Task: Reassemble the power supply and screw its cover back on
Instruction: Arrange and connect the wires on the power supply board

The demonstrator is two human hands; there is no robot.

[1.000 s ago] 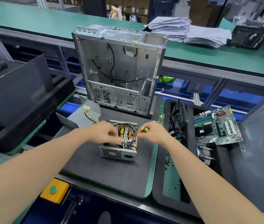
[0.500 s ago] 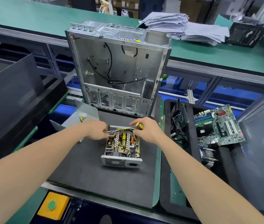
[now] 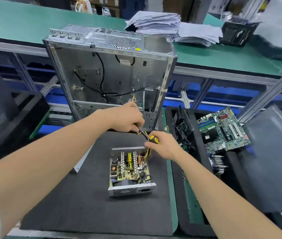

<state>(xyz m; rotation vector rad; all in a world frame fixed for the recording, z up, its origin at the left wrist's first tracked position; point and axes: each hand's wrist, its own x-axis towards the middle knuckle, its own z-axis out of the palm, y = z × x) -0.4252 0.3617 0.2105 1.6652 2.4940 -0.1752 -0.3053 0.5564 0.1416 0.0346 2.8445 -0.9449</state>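
My left hand [image 3: 126, 118] grips the wire bundle [image 3: 142, 132] above the black mat [image 3: 85, 204]. The power supply [image 3: 129, 171] sits uncovered on that mat, circuit board exposed. My right hand [image 3: 164, 145] clasps a yellow-and-black screwdriver [image 3: 154, 139] beside the same wires.

We read no text anywhere here: the yellow sticker [image 3: 138, 49] on the computer case [image 3: 112, 75] and the white print [image 3: 239, 33] on the black box [image 3: 229, 29] are too blurred.

black mat [image 3: 78, 204] carries open power supply [image 3: 129, 171] and case [image 3: 112, 75].
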